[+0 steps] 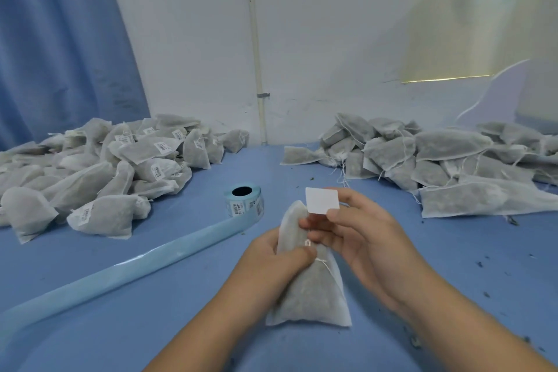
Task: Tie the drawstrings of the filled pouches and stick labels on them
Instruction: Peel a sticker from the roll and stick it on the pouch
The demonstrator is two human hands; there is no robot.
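A filled white mesh pouch (311, 290) stands on the blue table (453, 266) in front of me, its neck cinched by a thin drawstring. My left hand (271, 257) grips the pouch around its neck from the left. My right hand (359, 235) pinches a white label (322, 200) by its lower edge, holding it just above the pouch's top, blank side toward me. A roll of printed labels (244, 201) lies on the table to the left of the pouch, with its blue backing strip (120, 275) trailing toward the near left.
A heap of labelled pouches (99, 172) covers the left side of the table. A heap of unlabelled pouches (447, 160) with loose strings lies at the right. Dark crumbs are scattered on the table at the right. A white wall and blue curtain stand behind.
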